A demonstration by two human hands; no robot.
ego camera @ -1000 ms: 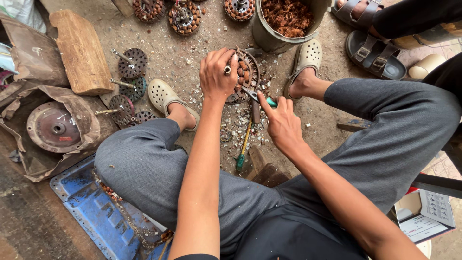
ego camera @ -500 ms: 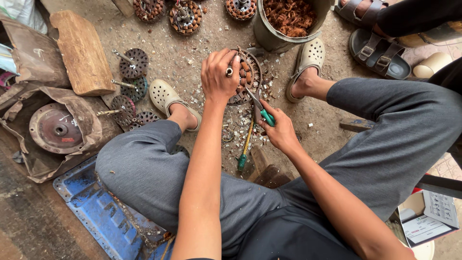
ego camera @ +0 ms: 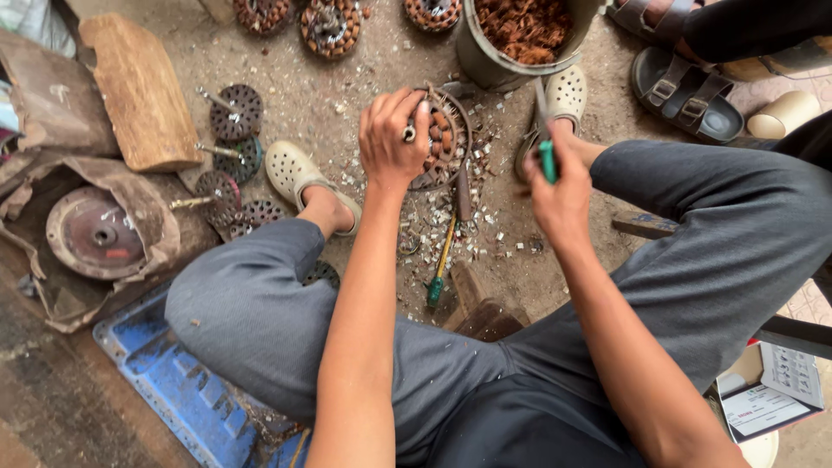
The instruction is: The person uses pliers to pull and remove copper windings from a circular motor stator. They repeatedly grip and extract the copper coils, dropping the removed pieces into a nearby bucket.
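Note:
My left hand grips a round motor rotor with copper windings, held on edge on the dirt floor between my feet. My right hand is shut on a green-handled tool whose metal tip points up toward the bucket, lifted away to the right of the rotor. A green and yellow screwdriver lies on the floor below the rotor, among small white scraps. I sit low with knees apart, in grey trousers and pale clogs.
A grey bucket of copper scrap stands beyond the rotor. Several rotors lie at left and along the top. A wooden block, a blue tray and another person's sandalled feet surround me.
My right hand has pulled the green-handled tool off the rotor and raised it to the right. My left hand keeps hold of the rotor.

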